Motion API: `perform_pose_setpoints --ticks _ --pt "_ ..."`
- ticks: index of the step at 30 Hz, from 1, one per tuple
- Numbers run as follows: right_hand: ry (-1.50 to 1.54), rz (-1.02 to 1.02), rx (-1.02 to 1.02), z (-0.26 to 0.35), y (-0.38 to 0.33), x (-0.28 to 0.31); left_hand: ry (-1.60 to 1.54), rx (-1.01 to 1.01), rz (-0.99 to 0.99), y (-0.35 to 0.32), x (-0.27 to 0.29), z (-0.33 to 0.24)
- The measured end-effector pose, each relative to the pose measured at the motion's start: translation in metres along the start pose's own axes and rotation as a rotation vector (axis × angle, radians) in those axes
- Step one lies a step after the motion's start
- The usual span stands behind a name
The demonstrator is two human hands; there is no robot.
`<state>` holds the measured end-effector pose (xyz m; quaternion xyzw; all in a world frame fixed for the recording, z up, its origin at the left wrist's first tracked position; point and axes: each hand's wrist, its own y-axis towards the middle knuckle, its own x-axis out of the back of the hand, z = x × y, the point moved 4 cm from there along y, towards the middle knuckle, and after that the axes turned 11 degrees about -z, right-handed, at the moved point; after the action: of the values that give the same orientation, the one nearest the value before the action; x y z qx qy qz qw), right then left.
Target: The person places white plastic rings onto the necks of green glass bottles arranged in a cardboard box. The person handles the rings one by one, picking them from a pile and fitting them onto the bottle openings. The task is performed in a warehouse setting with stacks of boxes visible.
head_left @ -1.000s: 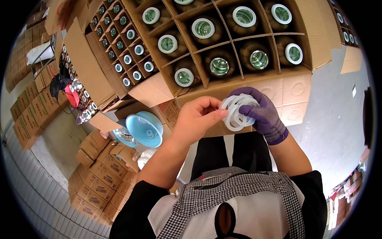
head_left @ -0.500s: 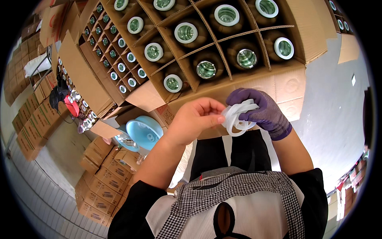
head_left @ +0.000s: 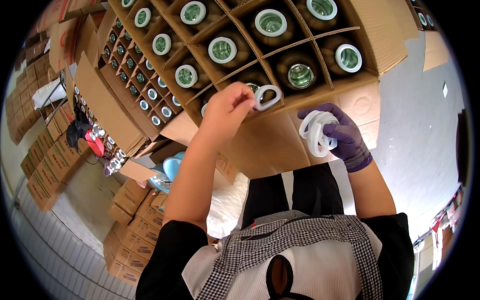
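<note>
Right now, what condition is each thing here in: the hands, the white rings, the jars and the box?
Left hand: bare, pinching a single white ring above a jar at the box's near edge.
Right hand: in a purple glove, gripping a bunch of white rings.
Cardboard box: open, split into cells by dividers.
Ringed jars: upright in cells, white ring on the mouth.
Bare jar: upright, no ring.

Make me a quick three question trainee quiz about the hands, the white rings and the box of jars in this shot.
1. True or false: the left hand pinches a single white ring.
2. Which hand wears a purple glove? A) left B) right C) both
3. Fill in: the right hand grips a ____ of white rings.

Key: 1 true, it is held over the divided cardboard box of glass jars. 2 B. 3 stack.
</note>
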<state>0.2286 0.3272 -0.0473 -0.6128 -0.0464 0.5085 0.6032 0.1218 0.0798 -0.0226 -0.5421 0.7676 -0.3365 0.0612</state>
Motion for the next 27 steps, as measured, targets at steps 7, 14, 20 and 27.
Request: perform_pose_setpoints --ticks 7,14,20,27 --pt "0.027 0.036 -0.064 -0.011 0.001 0.010 0.633 -0.193 -0.361 0.005 0.010 -0.012" --pt "-0.027 0.071 -0.073 -0.022 0.009 -0.006 0.611 -0.541 -0.428 0.012 0.010 -0.004" --pt "-0.060 0.067 -0.069 -0.023 0.008 0.000 0.729 -0.438 -0.459 0.007 0.012 -0.004" --pt "-0.013 0.050 -0.103 -0.023 0.006 -0.005 0.767 -0.670 -0.332 -0.015 -0.021 -0.020"
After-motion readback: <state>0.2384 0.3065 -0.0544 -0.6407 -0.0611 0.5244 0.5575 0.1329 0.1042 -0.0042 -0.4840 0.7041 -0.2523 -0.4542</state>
